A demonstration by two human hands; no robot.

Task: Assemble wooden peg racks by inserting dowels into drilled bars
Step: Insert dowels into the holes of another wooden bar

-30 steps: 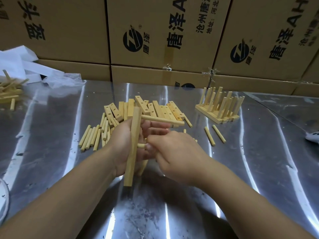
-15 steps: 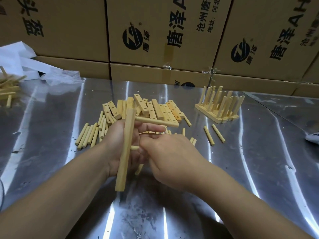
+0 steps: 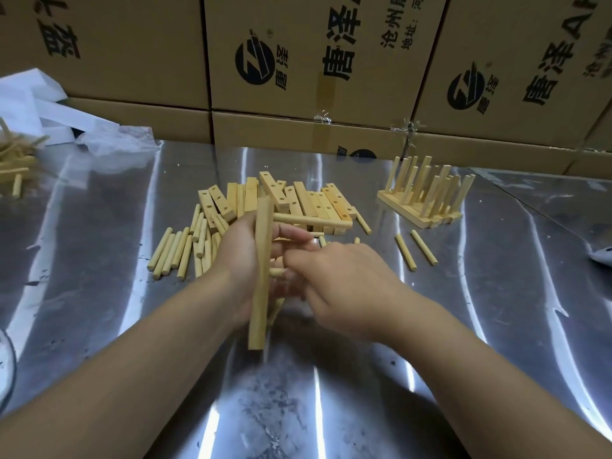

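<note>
Upright pale bar point(image 3: 261, 276), dowel point(image 3: 311, 221) inserted

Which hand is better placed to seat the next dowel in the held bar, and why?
Right. The left hand grips the bar upright, so it is occupied; the right hand pinches a dowel at the bar's side.

Cardboard boxes point(image 3: 298, 61) at back, white paper point(image 3: 29, 104) & plastic bag point(image 3: 116, 140) left, metal tbl point(image 3: 99, 293)

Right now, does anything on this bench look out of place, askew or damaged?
Nothing looks damaged. Only minor untidiness: two loose dowels lie apart from the dowel pile, between the drilled bars and the finished racks, and crumpled plastic sits at the back left.
</note>
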